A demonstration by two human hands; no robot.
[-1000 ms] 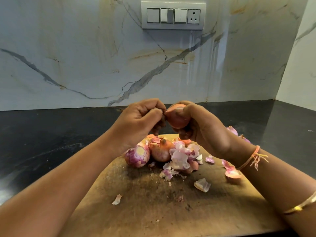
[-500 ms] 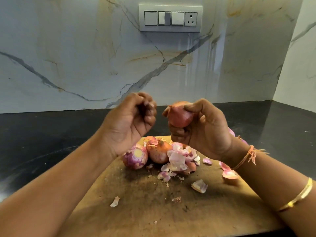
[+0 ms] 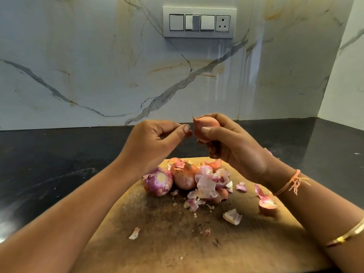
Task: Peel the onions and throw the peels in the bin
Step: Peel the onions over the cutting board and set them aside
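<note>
Just above the frame's centre, the right hand (image 3: 232, 146) grips an unpeeled onion (image 3: 206, 129), fingers curled round it and thumb across its front. Just left of it, the left hand (image 3: 155, 140) has thumb and forefinger tips pinched together beside the onion's skin; whether a scrap sits between them cannot be told. Below, at lower centre, a wooden board (image 3: 157, 243) carries a purple onion (image 3: 157, 182), a second onion (image 3: 185, 179) touching it, and a heap of peels (image 3: 210, 184) on their right
</note>
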